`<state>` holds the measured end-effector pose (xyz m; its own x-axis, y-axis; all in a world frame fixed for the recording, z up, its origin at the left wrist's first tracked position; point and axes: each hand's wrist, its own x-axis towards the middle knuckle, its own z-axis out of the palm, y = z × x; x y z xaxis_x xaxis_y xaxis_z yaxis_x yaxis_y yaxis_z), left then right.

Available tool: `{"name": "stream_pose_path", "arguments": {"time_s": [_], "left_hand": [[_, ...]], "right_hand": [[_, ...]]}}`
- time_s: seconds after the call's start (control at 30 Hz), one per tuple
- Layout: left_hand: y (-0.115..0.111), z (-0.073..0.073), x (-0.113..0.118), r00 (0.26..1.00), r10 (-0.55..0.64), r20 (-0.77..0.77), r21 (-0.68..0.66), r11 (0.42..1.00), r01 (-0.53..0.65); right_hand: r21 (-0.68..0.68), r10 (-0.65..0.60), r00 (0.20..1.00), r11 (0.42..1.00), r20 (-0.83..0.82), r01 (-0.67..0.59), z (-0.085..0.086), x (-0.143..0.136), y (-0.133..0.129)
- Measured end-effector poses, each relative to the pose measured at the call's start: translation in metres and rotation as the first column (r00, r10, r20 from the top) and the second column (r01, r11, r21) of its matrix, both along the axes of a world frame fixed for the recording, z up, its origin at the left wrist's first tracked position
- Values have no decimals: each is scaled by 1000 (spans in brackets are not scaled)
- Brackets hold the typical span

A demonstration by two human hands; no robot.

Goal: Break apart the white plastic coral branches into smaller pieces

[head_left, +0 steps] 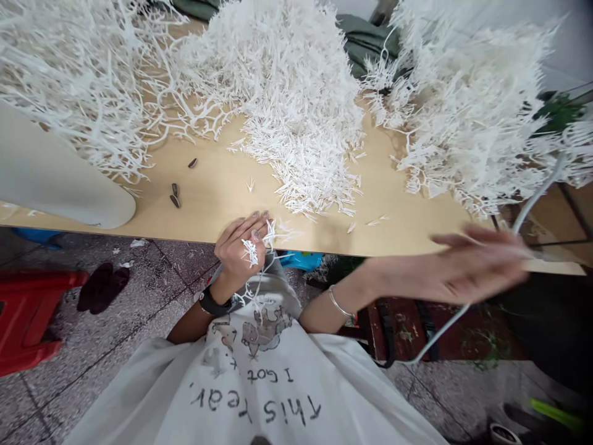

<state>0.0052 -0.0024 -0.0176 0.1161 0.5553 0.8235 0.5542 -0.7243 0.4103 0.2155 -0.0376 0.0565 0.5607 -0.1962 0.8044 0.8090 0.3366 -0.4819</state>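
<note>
My left hand (pixel 241 246), with a dark band on its wrist, is closed at the table's near edge. It grips a white branching sprig (pixel 251 252); more thin tips stick out past the fingers, and a stem trails down in front of the shirt. Off to the right, my right hand (pixel 482 262) is smeared by motion over the table's right end, close to a pale cord (pixel 537 191). Whether it holds anything is unclear. Ahead of the left hand lies a large heap of small white sprigs (pixel 296 111), with several loose bits at its front.
Longer white branches (pixel 92 80) are piled at the left, with another white pile (pixel 472 105) at the right. A white cylinder (pixel 69 173) and several dark seeds (pixel 175 194) are on the table (pixel 217 185). A red stool (pixel 32 315) stands at lower left.
</note>
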Motion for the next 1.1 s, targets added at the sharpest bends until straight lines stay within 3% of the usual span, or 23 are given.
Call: {"name": "stream_pose_path", "arguments": {"time_s": [0.03, 0.07, 0.13, 0.17, 0.37, 0.53, 0.63, 0.77, 0.83, 0.87, 1.0, 1.03, 1.1], "left_hand": [[0, 0, 0, 1000, -7, -3, -11, 1000, 7], [-1, 0, 0, 1000, -14, -2, -19, 1000, 14], [-2, -1, -1, 1000, -20, 0, -42, 999, 20], [-2, -1, -1, 1000, -18, 1, -57, 998, 18], [-2, -1, -1, 999, 1, 47, -63, 998, 2], [-3, -1, -1, 999, -7, 47, -77, 997, 10], [-4, 1, -1, 999, -12, 49, -75, 997, 15], [-4, 2, 0, 999, -3, 49, -84, 996, 7], [-3, 2, 0, 998, 8, 56, -84, 996, -3], [-3, 1, 0, 998, 13, 61, -82, 997, -8], [-2, 0, 0, 998, 4, 63, -72, 997, 1], [-2, 1, -1, 998, -5, 56, -74, 997, 9], [-3, 1, -1, 999, -18, 44, -83, 996, 21]], "right_hand": [[-171, 78, 996, 983, 34, -71, -5, -8, 6], [-374, 189, 981, 914, 47, -158, -11, -16, 12], [-656, 367, 930, 702, 0, -278, -20, -28, 21], [-704, 402, 915, 639, -37, -309, -22, -33, 23], [-627, 502, 850, 613, -162, -481, -8, -50, 12], [-555, 402, 895, 707, -195, -438, -16, -54, 25], [-526, 408, 880, 707, -242, -472, -21, -50, 27], [-505, 469, 834, 665, -292, -551, -17, -37, 4], [-593, 545, 808, 582, -224, -557, -13, -27, -12], [-666, 595, 784, 514, -177, -540, -12, -22, -20], [-894, 766, 629, 180, -135, -411, -18, -10, -38], [-909, 776, 612, 134, -152, -395, -22, -10, -39], [-916, 769, 619, 117, -161, -383, -31, -9, -38]]}}
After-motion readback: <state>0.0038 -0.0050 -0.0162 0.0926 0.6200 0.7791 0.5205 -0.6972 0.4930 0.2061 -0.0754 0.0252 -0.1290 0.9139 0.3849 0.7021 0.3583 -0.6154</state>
